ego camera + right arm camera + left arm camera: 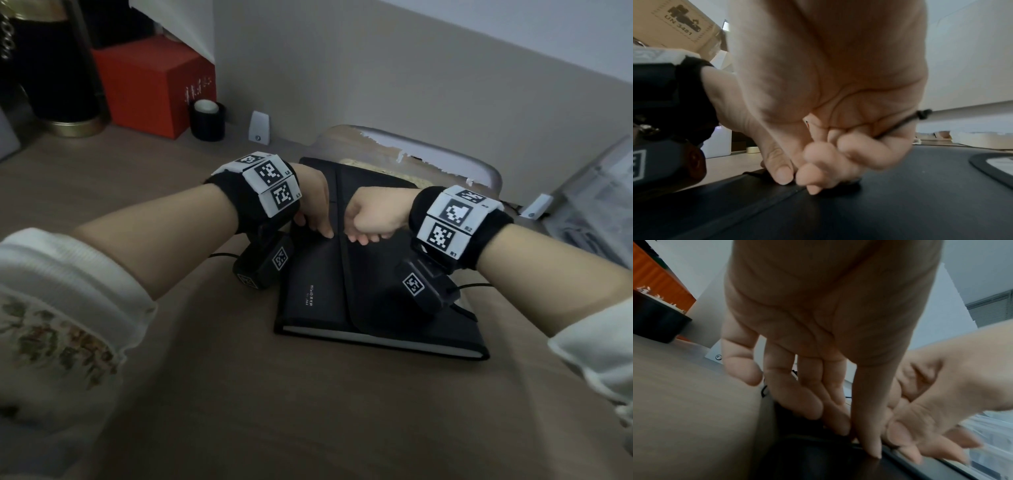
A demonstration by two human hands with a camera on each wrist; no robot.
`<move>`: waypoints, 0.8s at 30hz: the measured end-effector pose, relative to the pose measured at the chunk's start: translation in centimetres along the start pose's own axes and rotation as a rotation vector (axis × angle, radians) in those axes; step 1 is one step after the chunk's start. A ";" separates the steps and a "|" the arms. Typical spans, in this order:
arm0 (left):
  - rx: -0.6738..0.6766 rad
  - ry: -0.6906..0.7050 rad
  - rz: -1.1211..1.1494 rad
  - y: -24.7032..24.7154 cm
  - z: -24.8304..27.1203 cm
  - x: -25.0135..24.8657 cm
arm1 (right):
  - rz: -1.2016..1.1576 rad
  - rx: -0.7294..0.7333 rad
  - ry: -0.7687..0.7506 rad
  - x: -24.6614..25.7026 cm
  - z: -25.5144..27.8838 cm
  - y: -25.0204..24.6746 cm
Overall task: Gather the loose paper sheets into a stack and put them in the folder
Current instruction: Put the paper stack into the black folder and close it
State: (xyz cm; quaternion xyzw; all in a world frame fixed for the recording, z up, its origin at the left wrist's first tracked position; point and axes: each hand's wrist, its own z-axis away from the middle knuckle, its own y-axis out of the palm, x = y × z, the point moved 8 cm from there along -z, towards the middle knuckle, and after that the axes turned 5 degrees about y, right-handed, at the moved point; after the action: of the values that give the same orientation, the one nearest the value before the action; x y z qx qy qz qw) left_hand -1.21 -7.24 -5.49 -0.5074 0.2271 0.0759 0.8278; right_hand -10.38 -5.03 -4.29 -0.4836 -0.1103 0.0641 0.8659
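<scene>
A black folder (318, 284) lies closed on the wooden table (239, 394), its flap (376, 274) folded over the top. A thin white paper edge (376, 337) shows along its near side. My left hand (318, 226) rests on the cover with straight fingers, the fingertips (869, 447) pressing beside the flap's edge. My right hand (363, 233) is curled just right of it, and its thumb and index finger (784, 175) pinch at the flap's edge. The two hands nearly touch. No loose sheets show on the table.
A red box (154, 85), a tall black container (61, 68) and a small black cup (207, 120) stand at the back left. A worn chair back (411, 154) rises behind the folder. Plastic-wrapped items (599, 205) lie at the right. A cardboard box (684, 24) sits farther off.
</scene>
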 end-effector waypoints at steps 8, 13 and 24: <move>-0.010 -0.026 -0.017 0.1 0.6 0.0 | -0.076 -0.031 0.097 -3.0 0.5 -0.2; -0.006 -0.024 -0.003 0.2 0.6 0.1 | 0.170 -0.109 0.152 -2.3 -0.3 -1.4; -0.091 0.014 -0.036 -0.2 1.0 -0.3 | 0.765 -0.372 -0.085 0.1 -0.7 -2.7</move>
State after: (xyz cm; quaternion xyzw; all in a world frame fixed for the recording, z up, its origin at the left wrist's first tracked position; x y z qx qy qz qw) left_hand -1.13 -6.41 -4.83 -0.5491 0.2201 0.0676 0.8034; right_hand -10.13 -7.00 -2.37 -0.6346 0.0318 0.3795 0.6725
